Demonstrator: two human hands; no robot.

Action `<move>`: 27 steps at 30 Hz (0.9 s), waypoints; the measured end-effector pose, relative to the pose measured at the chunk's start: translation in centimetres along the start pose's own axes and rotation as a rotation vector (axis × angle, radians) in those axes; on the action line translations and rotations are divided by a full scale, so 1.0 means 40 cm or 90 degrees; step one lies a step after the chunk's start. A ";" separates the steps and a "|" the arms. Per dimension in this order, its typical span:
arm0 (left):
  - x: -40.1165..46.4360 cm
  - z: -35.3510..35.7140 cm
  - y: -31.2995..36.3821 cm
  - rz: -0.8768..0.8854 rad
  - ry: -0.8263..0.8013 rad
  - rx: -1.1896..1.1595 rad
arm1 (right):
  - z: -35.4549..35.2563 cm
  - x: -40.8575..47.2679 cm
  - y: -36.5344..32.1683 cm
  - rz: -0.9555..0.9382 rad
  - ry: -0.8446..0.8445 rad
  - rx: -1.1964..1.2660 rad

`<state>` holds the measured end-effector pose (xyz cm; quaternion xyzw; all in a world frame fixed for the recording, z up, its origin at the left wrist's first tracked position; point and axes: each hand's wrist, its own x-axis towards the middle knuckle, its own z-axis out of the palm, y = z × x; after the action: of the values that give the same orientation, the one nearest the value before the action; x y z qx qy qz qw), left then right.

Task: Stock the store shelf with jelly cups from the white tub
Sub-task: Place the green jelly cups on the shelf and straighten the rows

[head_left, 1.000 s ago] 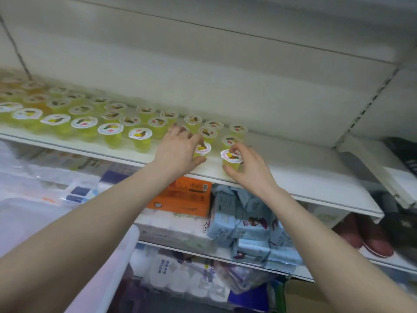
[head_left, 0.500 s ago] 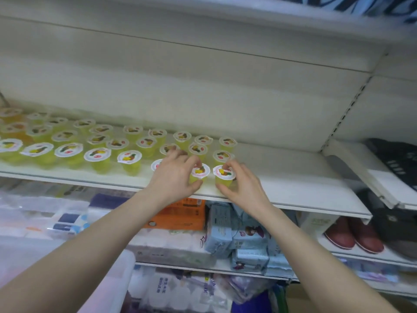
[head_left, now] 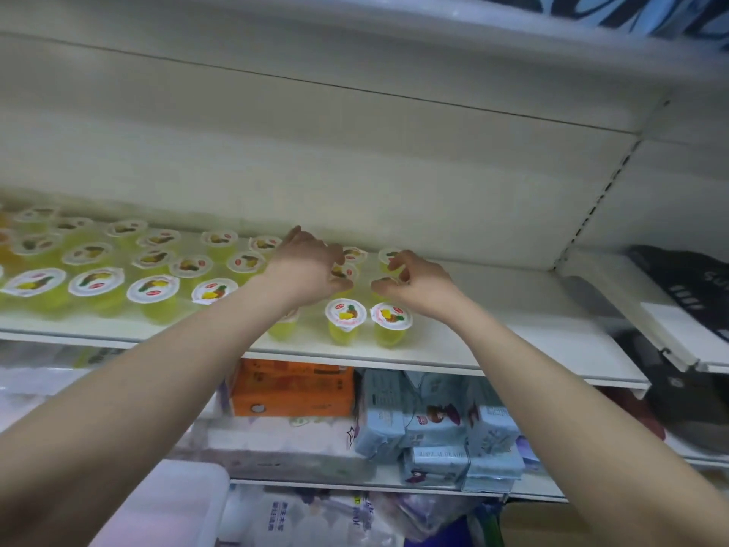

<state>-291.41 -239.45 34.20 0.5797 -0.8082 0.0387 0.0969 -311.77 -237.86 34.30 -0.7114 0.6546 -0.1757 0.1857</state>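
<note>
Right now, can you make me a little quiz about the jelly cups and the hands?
1. True or false: the jelly cups have blue lids.
2. Where is the bare part of the shelf: A) right of the cups, B) left of the cups?
3. What colour is the box just under the shelf?

Key: 1. False, white lids with fruit pictures. 2. A. 3. Orange.

Both the left hand and right hand reach among the cups.

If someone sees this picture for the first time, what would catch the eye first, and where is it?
Probably the rows of yellow jelly cups filling the left of the white shelf. Next, the left hand and right hand reaching among the cups at the middle, fingers curled; what they grip is unclear. Below the shelf, an orange box stands out.
</note>
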 end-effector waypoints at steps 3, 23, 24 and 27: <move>0.022 0.012 0.002 -0.011 -0.023 0.013 | 0.008 0.027 -0.007 0.028 -0.015 -0.012; 0.191 0.023 0.013 -0.021 -0.095 0.049 | -0.009 0.199 0.045 -0.013 0.002 -0.074; 0.198 0.028 0.015 -0.016 -0.098 0.052 | -0.003 0.207 0.046 -0.011 0.000 -0.077; 0.214 0.052 0.010 -0.003 -0.082 0.022 | 0.008 0.220 0.048 -0.010 0.036 -0.061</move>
<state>-294.66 -247.64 33.90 0.5843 -0.8106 0.0151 0.0349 -312.54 -246.76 33.14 -0.7194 0.6616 -0.1659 0.1315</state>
